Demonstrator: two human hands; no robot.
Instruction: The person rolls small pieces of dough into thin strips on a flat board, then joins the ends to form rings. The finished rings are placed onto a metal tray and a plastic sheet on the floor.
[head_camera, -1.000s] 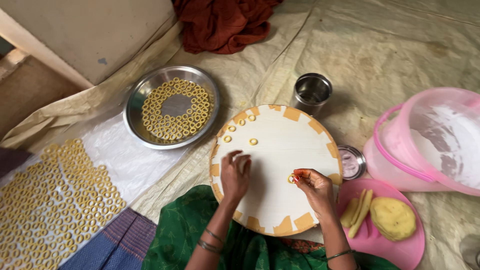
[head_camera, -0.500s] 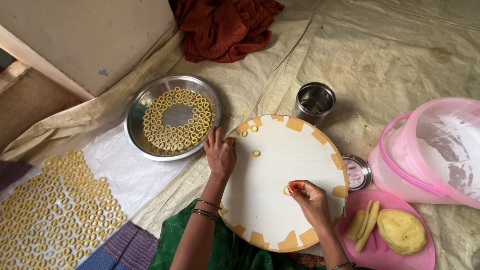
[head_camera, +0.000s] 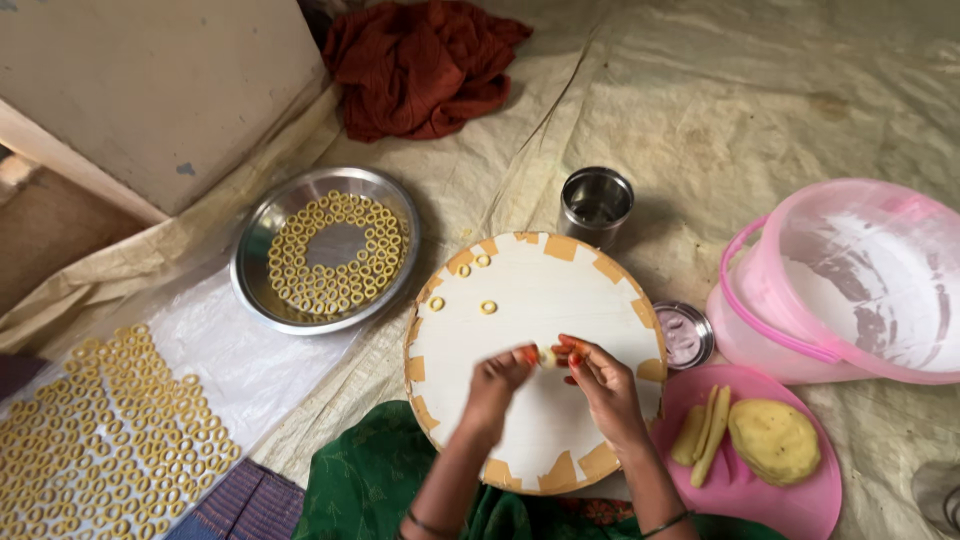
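Over the round white board (head_camera: 540, 330) we pinch a small dough piece (head_camera: 548, 356) between both hands, left hand (head_camera: 497, 380) and right hand (head_camera: 600, 385), each grip clamped on it.

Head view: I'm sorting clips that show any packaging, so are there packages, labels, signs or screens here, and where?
None: no package, label, sign or screen shows.
Nearest kind, plain containers only:
Pink bucket, right, round, translucent, unmarked.
Steel cup, above the round board, bare metal.
Small lidded tin, at the board's right edge, round, steel with pinkish top.
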